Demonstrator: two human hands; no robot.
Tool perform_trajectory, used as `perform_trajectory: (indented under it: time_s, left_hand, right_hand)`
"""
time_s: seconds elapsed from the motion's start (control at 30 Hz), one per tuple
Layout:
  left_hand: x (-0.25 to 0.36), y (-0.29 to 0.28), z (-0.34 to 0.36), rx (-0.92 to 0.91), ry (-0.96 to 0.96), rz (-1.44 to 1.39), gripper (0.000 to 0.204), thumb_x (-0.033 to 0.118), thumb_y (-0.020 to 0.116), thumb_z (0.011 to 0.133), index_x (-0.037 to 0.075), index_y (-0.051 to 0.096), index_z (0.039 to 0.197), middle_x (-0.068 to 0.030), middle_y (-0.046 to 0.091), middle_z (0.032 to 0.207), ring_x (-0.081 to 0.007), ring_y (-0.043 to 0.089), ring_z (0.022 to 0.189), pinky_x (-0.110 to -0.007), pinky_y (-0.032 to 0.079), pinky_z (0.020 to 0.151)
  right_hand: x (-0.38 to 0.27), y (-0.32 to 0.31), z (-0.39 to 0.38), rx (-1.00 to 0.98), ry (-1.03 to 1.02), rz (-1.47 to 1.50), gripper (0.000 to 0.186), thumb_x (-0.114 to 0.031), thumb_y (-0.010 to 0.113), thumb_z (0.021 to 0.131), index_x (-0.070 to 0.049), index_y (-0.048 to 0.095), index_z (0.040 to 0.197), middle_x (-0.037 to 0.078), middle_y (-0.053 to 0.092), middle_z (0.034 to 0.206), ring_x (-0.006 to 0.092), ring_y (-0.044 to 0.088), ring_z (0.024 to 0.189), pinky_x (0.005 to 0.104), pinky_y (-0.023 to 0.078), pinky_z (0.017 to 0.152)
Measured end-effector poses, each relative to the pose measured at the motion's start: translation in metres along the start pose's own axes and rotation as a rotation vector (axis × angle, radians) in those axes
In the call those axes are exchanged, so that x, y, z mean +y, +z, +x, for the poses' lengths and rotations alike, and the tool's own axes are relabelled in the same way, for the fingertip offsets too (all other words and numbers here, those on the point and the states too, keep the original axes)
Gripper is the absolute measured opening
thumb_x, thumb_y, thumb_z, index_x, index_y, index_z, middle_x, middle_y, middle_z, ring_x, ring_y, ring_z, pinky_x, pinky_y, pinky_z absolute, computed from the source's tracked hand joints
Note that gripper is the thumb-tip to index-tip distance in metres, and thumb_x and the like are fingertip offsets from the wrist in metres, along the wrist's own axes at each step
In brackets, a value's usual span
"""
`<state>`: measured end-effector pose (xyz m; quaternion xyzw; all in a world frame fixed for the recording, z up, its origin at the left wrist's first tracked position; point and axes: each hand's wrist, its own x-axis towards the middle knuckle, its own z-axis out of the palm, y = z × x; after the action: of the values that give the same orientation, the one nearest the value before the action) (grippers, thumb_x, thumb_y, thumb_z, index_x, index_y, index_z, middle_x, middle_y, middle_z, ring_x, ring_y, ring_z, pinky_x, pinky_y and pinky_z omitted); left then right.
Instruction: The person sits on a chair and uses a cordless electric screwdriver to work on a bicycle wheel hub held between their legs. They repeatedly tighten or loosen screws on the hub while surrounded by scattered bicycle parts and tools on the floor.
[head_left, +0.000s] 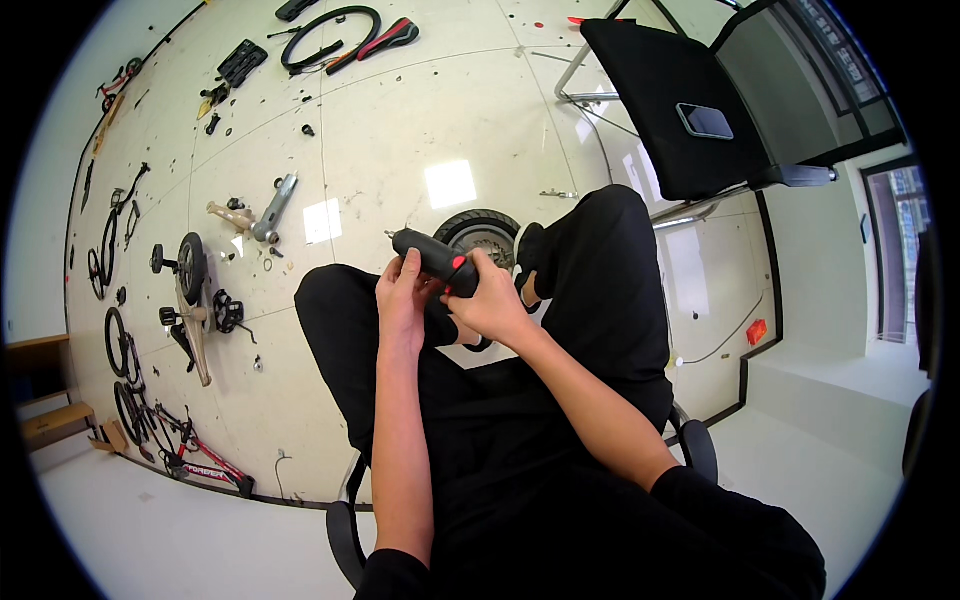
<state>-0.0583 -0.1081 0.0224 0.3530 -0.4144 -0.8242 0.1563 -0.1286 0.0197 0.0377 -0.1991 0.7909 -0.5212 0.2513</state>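
Both my hands hold a black cordless screwdriver (430,254) with red buttons, above the gap between my knees. My right hand (493,302) is wrapped round its handle end. Closed against the barrel from below is my left hand (402,295), with some fingers hidden behind the tool. The screwdriver's bit tip points to the left. Beneath the tool, near my shoe (528,252), a small wheel with a black tyre (478,219) lies on the floor, partly covered by the screwdriver and my right hand.
Left on the floor are a beige frame part with wheel and pedals (193,300), a grey metal tube (280,205) and a red bike frame (208,468). Farther off lie a tyre (290,50), a red-black saddle (392,38) and a toolbox (242,62). A black chair (660,110) holds a phone (705,121).
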Motion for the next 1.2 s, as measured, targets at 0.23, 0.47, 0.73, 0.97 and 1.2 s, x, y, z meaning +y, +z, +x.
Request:
perform_trajectory:
  time_s: [0.23, 0.47, 0.73, 0.97, 1.2]
  left_hand:
    - [0.008, -0.001, -0.008, -0.002, -0.006, -0.146, 0.033, 0.026, 0.073, 0.085, 0.005, 0.059, 0.107, -0.0050, 0.064, 0.097, -0.0162, 0.062, 0.087, -0.033, 0.047, 0.083]
    - [0.005, -0.001, -0.007, -0.067, -0.016, -0.143, 0.032, 0.027, 0.070, 0.087, 0.005, 0.060, 0.108, -0.0043, 0.064, 0.098, -0.0162, 0.061, 0.090, -0.034, 0.046, 0.084]
    - [0.004, -0.003, -0.006, -0.116, -0.013, -0.105, 0.039, 0.034, 0.061, 0.093, 0.003, 0.057, 0.115, -0.0094, 0.063, 0.107, -0.0201, 0.058, 0.099, -0.035, 0.044, 0.090]
    - [0.006, -0.008, -0.005, -0.134, -0.035, -0.134, 0.043, 0.039, 0.054, 0.095, 0.002, 0.056, 0.117, -0.0118, 0.064, 0.107, -0.0194, 0.061, 0.089, -0.031, 0.048, 0.072]
    - [0.005, -0.002, -0.004, -0.102, -0.061, 0.050, 0.039, 0.039, 0.054, 0.095, 0.005, 0.056, 0.115, -0.0091, 0.067, 0.100, -0.0135, 0.063, 0.074, -0.024, 0.041, 0.047]
  right_hand:
    - [0.004, 0.001, 0.001, -0.118, -0.073, 0.096, 0.035, -0.013, 0.074, 0.066, 0.005, 0.058, 0.091, 0.025, 0.062, 0.075, 0.0413, 0.064, 0.076, 0.0426, 0.049, 0.068]
    - [-0.001, -0.004, 0.000, -0.088, -0.054, 0.041, 0.022, -0.012, 0.067, 0.067, 0.003, 0.062, 0.083, 0.022, 0.060, 0.065, 0.0396, 0.063, 0.064, 0.0423, 0.049, 0.063]
    - [0.003, -0.001, -0.002, -0.094, -0.083, 0.060, 0.029, -0.016, 0.067, 0.068, 0.004, 0.061, 0.088, 0.021, 0.062, 0.072, 0.0353, 0.064, 0.066, 0.0422, 0.050, 0.061]
    - [-0.001, -0.009, -0.001, -0.524, 0.151, 0.795, 0.039, -0.027, 0.060, 0.087, 0.001, 0.051, 0.112, 0.010, 0.058, 0.096, 0.0160, 0.058, 0.082, 0.0313, 0.047, 0.078]
    - [0.006, 0.001, 0.000, -0.497, 0.196, 0.937, 0.037, -0.026, 0.053, 0.089, 0.002, 0.050, 0.114, 0.010, 0.059, 0.096, 0.0165, 0.058, 0.087, 0.0301, 0.046, 0.082]
